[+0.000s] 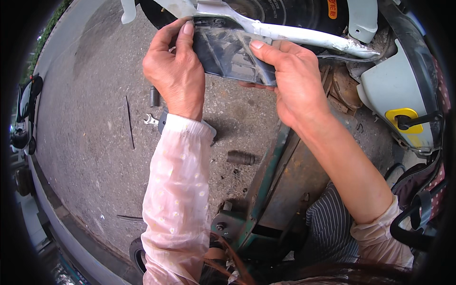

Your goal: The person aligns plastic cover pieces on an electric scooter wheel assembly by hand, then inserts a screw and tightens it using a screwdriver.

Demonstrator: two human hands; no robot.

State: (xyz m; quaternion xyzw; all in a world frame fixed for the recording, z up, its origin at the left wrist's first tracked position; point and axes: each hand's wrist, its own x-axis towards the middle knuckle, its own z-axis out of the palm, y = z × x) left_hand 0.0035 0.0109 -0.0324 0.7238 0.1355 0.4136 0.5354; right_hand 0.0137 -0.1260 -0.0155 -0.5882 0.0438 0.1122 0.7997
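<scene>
A dusty, glossy black plastic panel [232,52], roughly rectangular with slanting ridges, is held up between my two hands at the top of the view. My left hand [175,69] pinches its upper left corner between thumb and fingers. At the opposite end, my right hand [299,76] grips the panel with the thumb on top and the fingers underneath. Just beyond it runs a long white scooter trim piece [304,35], in front of a dark round part [285,12]. What the panel's underside looks like is hidden.
Below my hands lie a wrench [151,120], a dark socket [154,96], another socket [241,157] and a thin strip [129,122] on rough pavement. A green metal stand [259,204] rises near my legs. A pale scooter body panel [396,90] is at right.
</scene>
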